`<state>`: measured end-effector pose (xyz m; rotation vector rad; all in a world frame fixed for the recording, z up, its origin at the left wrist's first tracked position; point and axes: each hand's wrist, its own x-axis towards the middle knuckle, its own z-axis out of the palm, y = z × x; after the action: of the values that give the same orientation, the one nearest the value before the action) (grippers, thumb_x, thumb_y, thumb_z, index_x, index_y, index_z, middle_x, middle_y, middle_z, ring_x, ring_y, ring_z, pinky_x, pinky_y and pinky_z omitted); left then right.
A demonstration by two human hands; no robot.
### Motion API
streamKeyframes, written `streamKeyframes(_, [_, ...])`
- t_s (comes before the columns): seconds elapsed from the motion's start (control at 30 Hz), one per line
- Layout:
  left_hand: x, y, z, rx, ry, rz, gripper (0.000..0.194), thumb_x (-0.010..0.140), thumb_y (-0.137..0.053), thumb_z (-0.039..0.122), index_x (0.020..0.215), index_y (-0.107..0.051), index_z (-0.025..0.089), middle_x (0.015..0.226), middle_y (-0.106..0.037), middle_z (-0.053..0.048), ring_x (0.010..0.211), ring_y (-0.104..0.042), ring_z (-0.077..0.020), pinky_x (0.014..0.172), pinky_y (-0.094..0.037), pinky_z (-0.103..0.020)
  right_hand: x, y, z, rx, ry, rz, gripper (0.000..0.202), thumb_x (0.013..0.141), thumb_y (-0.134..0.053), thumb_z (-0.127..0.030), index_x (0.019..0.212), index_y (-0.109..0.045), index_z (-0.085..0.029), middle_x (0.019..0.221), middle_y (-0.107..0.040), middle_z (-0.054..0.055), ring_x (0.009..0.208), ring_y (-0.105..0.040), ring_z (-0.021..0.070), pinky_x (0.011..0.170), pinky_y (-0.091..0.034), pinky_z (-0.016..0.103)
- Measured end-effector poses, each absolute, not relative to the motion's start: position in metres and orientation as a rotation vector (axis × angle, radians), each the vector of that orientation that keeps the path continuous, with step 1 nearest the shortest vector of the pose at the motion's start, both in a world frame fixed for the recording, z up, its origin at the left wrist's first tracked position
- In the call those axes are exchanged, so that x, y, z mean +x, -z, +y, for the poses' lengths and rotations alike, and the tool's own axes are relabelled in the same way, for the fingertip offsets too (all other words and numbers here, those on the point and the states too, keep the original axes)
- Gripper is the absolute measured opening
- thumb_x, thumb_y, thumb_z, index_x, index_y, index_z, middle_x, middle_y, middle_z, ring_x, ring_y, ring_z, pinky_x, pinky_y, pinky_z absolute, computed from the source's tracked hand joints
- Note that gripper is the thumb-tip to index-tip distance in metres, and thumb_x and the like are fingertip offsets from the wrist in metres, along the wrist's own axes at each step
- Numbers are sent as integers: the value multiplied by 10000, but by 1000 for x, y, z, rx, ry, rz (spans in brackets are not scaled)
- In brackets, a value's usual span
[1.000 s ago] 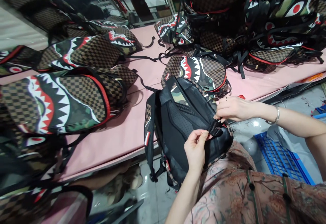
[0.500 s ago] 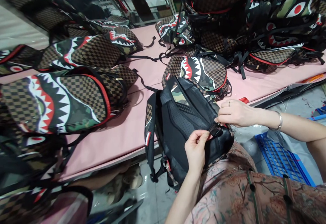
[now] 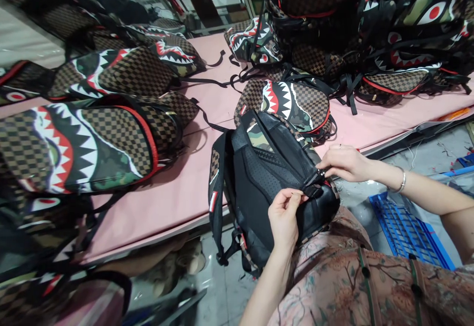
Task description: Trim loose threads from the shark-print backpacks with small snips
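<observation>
Head view shows me the black bag (image 3: 246, 187) by the bench's (image 3: 155, 205) near edge, the left hand (image 3: 283, 217) pinching its strap (image 3: 314, 189) and the right hand (image 3: 346, 163) pinching close by, fingers now less curled, so both are still busy there.

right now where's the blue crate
In the head view, the blue crate shows at the right, between the right forearm and the floral clothing.
</observation>
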<state>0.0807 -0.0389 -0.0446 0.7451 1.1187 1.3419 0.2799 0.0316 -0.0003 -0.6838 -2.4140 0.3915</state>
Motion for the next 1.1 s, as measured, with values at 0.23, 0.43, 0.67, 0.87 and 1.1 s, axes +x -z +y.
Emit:
streamKeyframes(0.23, [81, 49, -36, 639, -1314, 1000, 243, 592, -758, 357, 618, -611, 166, 596, -583, 29, 600, -577, -97, 646, -475, -221, 258, 60, -1, -1129, -1137, -1858, 353, 649, -723, -348, 941, -628, -175, 796, -649, 11, 696, -586, 130, 632, -446, 228])
streamKeyframes(0.43, [63, 43, -42, 597, -1297, 868, 520, 695, -567, 601, 445, -521, 148, 869, -668, -77, 876, -628, -214, 869, -466, -392, 237, 76, -9, -1275, -1163, -1549, 211, 635, -709, -325, 692, -598, -154, 610, -577, -30, 543, -497, 88, 521, -379, 199])
streamKeyframes(0.67, [52, 38, -27, 723, -1235, 1179, 318, 625, -716, 429, 762, -623, 158, 694, -650, -10, 600, -618, -122, 567, -502, -239, 233, 69, -10, -1312, -1191, -1636, 215, 633, -708, -305, 665, -558, -155, 572, -537, -47, 513, -448, 78, 492, -339, 194])
streamKeyframes(0.87, [67, 38, -19, 615, -1164, 1174, 328, 616, -719, 340, 521, -467, 153, 454, -515, 53, 437, -539, -74, 469, -448, -180, 240, 50, -12, -1270, -1193, -1774, 264, 680, -684, -283, 891, -574, -168, 743, -623, -10, 639, -556, 112, 589, -433, 220])
streamKeyframes(1.1, [75, 40, -21, 523, -1114, 1170, 336, 578, -731, 344, 515, -460, 154, 416, -494, 58, 410, -534, -77, 436, -422, -171, 274, 17, 14, -909, -488, -2318, 185, 875, -487, -295, 935, -589, -153, 805, -616, 62, 767, -548, 159, 709, -425, 293])
